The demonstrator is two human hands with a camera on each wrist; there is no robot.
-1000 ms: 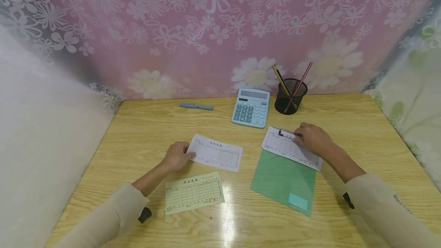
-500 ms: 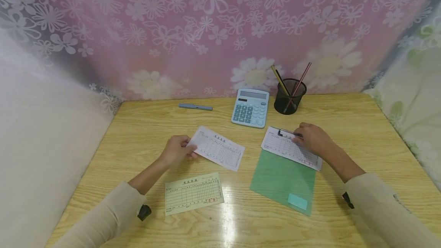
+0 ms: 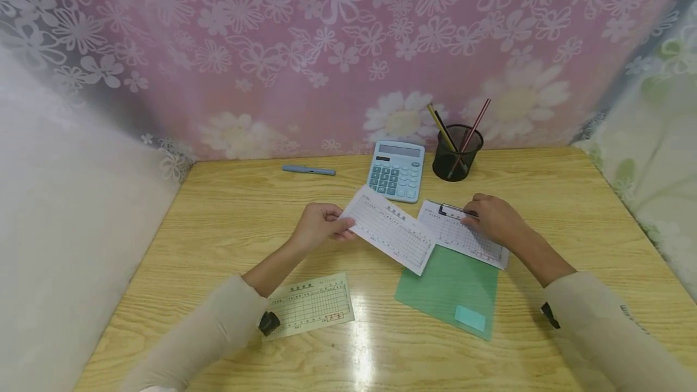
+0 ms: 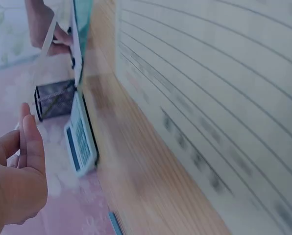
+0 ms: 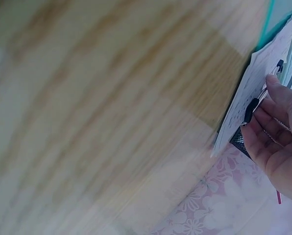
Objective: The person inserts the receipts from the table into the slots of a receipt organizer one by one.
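Note:
My left hand pinches the left end of a white printed slip between thumb and fingers. Raised off the table, the slip overlaps the lower edge of the calculator and a corner of the green clipboard. Similar white slips lie at the top of that clipboard, under its metal clip. The thumb and fingers of my right hand grip the clip; its black-tipped end shows close up in the right wrist view. A yellow printed slip lies on the table, partly behind my left cuff.
Behind the slips stand a light blue calculator and a black mesh pen cup with pencils. A blue pen lies at the back left of the wooden table. A pink floral cloth hangs behind.
My left hand has lifted the white slip and carried it right, from bare table to beside the clipboard. The right hand has stayed at the clip.

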